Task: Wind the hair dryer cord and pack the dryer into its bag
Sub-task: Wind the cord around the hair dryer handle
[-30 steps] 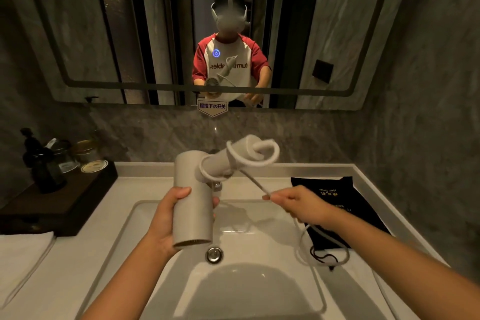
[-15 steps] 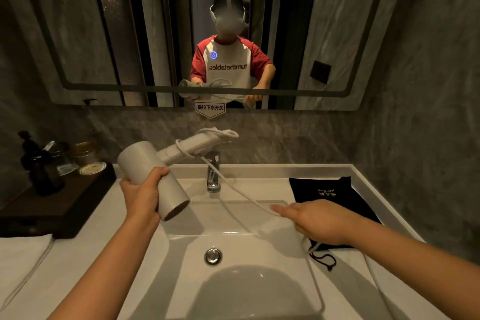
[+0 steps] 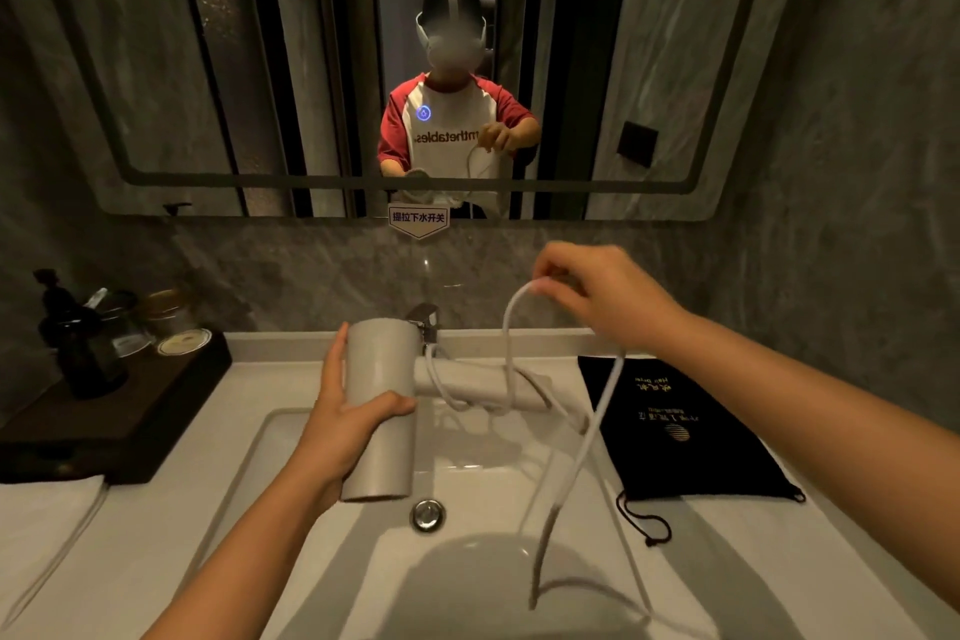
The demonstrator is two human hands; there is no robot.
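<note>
**Winding the cord over the basin**

Gripping the barrel of the hair dryer (image 3: 382, 405), the left hand (image 3: 345, 424) closes around it from the left, thumb across the front, and holds it upright above the sink (image 3: 467, 587). The dryer's handle juts out to the right, level, with a few loose turns of the white cord (image 3: 597, 411) already looped around it. The right hand (image 3: 597, 299) is raised higher and to the right, fingers pinched shut on the cord, lifting a loop of it above the handle. From that pinch the cord drops in a long slack run down into the basin and curls near the front edge.

The black drawstring bag (image 3: 680, 431) lies flat on the white counter (image 3: 135, 561) right of the sink, apart from both hands, its drawstring trailing toward the front. The faucet (image 3: 423, 314) shows just behind the dryer. A dark tray (image 3: 124, 421) with bottles and jars sits at the left, and the mirror (image 3: 208, 68) spans the wall above.
</note>
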